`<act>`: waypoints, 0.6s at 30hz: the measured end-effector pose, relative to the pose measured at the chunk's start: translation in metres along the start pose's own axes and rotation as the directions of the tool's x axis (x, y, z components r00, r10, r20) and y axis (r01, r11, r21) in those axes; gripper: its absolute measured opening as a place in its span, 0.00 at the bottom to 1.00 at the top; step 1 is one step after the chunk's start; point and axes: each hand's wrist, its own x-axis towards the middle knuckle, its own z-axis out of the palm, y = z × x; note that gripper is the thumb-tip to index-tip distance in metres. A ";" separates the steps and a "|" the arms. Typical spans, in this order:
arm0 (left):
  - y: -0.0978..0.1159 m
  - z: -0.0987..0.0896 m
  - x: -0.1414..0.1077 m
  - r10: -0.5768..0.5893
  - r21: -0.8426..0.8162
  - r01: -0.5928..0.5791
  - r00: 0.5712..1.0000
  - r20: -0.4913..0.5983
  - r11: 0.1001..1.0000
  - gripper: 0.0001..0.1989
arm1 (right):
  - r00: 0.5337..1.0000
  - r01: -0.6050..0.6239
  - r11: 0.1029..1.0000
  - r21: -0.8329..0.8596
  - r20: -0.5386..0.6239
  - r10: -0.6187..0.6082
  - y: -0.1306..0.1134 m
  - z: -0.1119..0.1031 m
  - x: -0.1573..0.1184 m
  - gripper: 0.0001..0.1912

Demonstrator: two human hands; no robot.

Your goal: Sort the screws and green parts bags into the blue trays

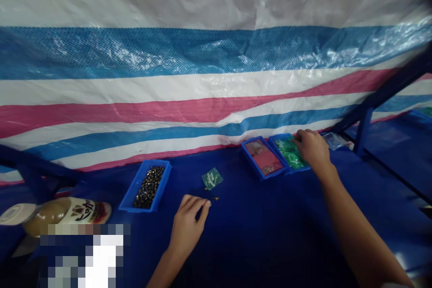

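My left hand (189, 217) is low over the blue table, thumb and fingertips pinched together. A tiny shiny bit shows at the fingertips, too small to name. Just beyond it lies a small brass-coloured screw-like piece (215, 198). Behind that is a small clear bag (212, 178) with pale slim pieces in it. My right hand (312, 147) is at the far right edge of a blue bin (298, 170) full of green packets (289, 150). Its fingers are curled closed, and what they hold, if anything, is hidden.
A blue bin (128, 198) of dark and brassy small parts stands left. Another blue bin (255, 172) with a pink bottom holds few pieces. A bottle (67, 213) lies at far left. Clear plastic (334, 141) lies behind my right hand. Striped sheeting (202, 54) hangs behind.
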 end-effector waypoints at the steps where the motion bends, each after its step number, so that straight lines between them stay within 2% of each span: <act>1: 0.000 0.000 0.000 0.000 0.002 0.000 1.000 0.005 1.000 0.09 | 1.000 0.010 1.000 0.008 0.015 -0.010 0.001 -0.001 0.000 0.06; 10: -0.001 -0.002 -0.001 -0.010 -0.005 0.010 1.000 0.029 1.000 0.09 | 0.999 0.032 0.998 -0.050 0.035 -0.030 -0.002 -0.007 -0.003 0.11; 18: -0.002 -0.001 -0.001 -0.040 -0.005 0.040 0.999 0.024 0.999 0.08 | 0.995 0.087 0.991 -0.104 0.051 -0.082 -0.012 -0.002 -0.007 0.06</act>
